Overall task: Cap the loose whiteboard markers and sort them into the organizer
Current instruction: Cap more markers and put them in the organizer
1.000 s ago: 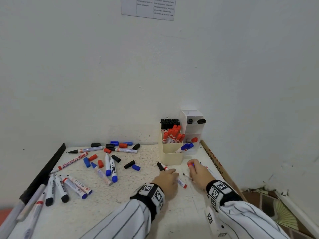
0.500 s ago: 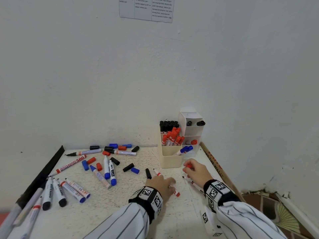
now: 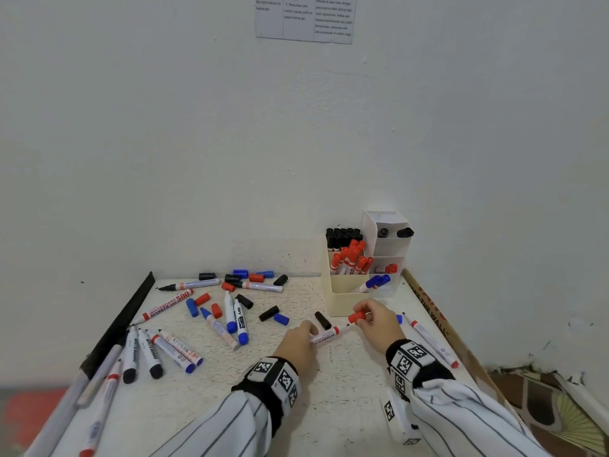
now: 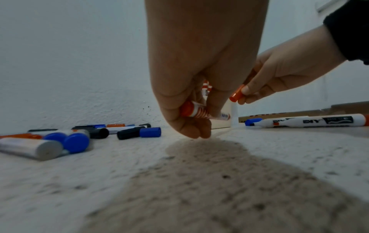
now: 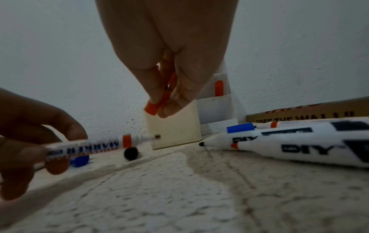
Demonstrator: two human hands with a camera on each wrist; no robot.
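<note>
My left hand (image 3: 298,339) grips an uncapped red marker (image 3: 328,336) just above the table, its tip (image 5: 156,136) pointing right. The marker's red end (image 4: 188,108) shows between my curled fingers in the left wrist view. My right hand (image 3: 375,319) pinches a red cap (image 3: 357,317) (image 5: 154,105) a short way right of that tip, apart from it. The cream and white organizer (image 3: 354,295) stands just beyond, holding black, red and blue markers in separate compartments.
Several loose markers and caps lie scattered at the left and back of the table (image 3: 184,407). A black cap (image 3: 323,319) lies by my left hand. Two uncapped markers (image 3: 428,338) lie to the right, near a cardboard strip (image 3: 438,321) along the edge.
My left hand has lifted the red marker and turned its tip to the right. My right hand has brought the red cap up beside the tip.
</note>
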